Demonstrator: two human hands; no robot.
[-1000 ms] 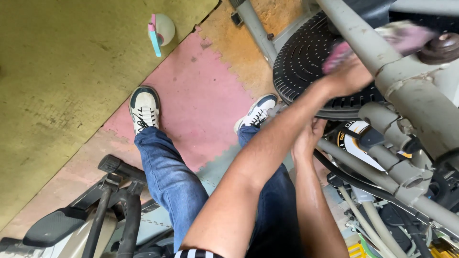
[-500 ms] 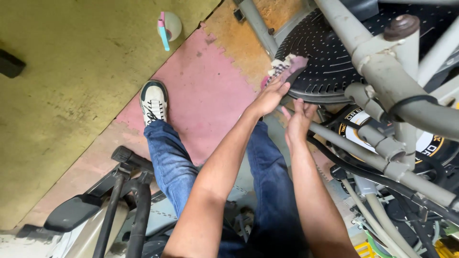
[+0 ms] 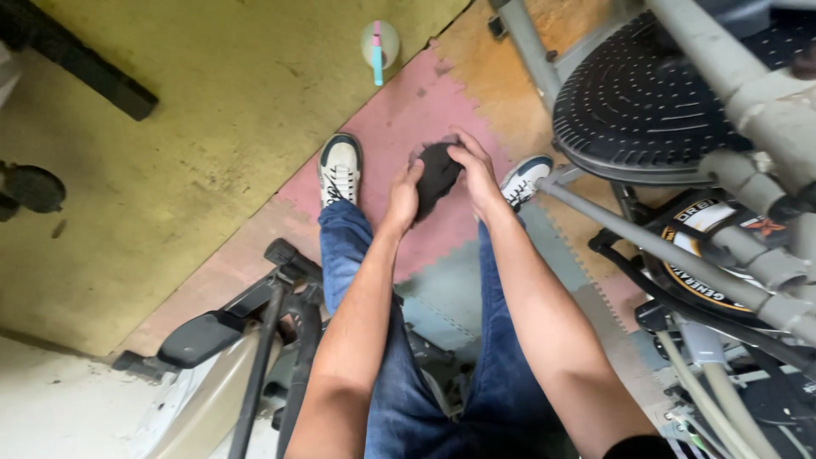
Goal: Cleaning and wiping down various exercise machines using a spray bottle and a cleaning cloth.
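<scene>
Both hands are raised in front of the person, above the knees, and between them they hold a dark, bunched cloth [image 3: 437,177]; the left hand [image 3: 405,197] grips its lower left side with the fingers curled in, and the right hand [image 3: 473,174] closes over its top and right side, fingers bent around the fabric; the cloth itself is crumpled into a lump, and how it is folded cannot be told. Below the hands lie two legs in blue jeans [image 3: 357,280], ending in white and dark shoes; the left shoe [image 3: 339,168] rests on a pink foam mat [image 3: 399,110], the right shoe [image 3: 527,180] sits at the edge of that mat, just beside a grey metal bar [image 3: 646,246] of an exercise machine. To the right stands a round black ribbed disc [image 3: 646,110] on the machine, well apart from the cloth; thick grey tubes [image 3: 748,93] cross above it. Farther off, at the seam between the pink mat and a yellow-green mat [image 3: 212,110], a small spray bottle [image 3: 378,47] with a pink and blue top stands alone. At the lower left a black pedal [image 3: 204,338] of another machine lies beside the left leg.
</scene>
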